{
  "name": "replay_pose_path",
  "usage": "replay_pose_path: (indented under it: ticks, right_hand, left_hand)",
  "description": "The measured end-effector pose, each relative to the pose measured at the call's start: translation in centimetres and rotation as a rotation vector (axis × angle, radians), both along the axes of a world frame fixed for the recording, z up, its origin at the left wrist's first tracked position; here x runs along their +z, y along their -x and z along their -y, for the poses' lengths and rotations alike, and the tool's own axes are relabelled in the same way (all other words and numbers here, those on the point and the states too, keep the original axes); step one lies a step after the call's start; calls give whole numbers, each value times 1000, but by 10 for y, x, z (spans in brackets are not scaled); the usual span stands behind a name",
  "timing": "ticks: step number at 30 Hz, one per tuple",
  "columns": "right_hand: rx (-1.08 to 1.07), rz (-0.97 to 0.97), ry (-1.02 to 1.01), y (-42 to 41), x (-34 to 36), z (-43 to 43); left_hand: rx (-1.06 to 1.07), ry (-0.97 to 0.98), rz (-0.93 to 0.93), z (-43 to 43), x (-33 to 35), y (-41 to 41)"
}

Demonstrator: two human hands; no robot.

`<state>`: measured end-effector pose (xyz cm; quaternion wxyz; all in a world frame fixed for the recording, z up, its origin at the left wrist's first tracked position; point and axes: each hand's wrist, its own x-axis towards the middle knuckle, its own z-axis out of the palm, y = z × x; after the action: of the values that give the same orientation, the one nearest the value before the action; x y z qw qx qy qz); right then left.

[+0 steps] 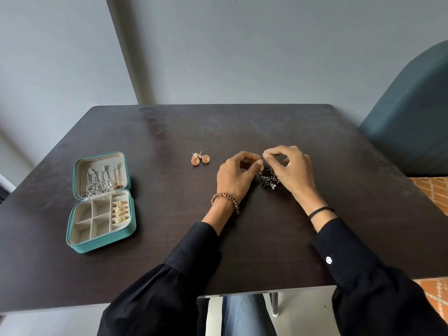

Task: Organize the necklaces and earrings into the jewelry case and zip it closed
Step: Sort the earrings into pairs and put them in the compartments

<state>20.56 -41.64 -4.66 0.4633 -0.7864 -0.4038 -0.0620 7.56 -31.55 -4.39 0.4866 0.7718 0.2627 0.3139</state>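
My left hand (236,175) and right hand (292,169) each pinch, seemingly, one earring (261,168); I'd lift slowly off the tangle (270,183) beneath.

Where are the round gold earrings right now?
In the head view, the round gold earrings lie on the dark table near its middle, just left of the left hand and well right of the open teal jewelry case.

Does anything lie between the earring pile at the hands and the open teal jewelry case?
Nothing visible. The round gold stud earrings sit farther back than the line from the dark tangled earring pile to the open teal zip case.
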Motion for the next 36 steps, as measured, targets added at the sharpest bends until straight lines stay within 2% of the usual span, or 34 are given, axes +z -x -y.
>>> replay_pose_path:
  ticks: [7, 17, 27, 36]
  right_hand:
    - [-11, -79, -164, 5, 6, 4]
    - [49, -190, -252, 12, 12, 4]
    - [150, -353, -317, 9, 9, 4]
    - [218, -477, -260, 14, 10, 3]
  left_hand:
    - [-40, 108, 79, 4, 5, 4]
    - [-83, 300, 185, 4, 10, 8]
    - [-107, 306, 235, -2, 4, 3]
    - [-87, 310, 248, -3, 3, 4]
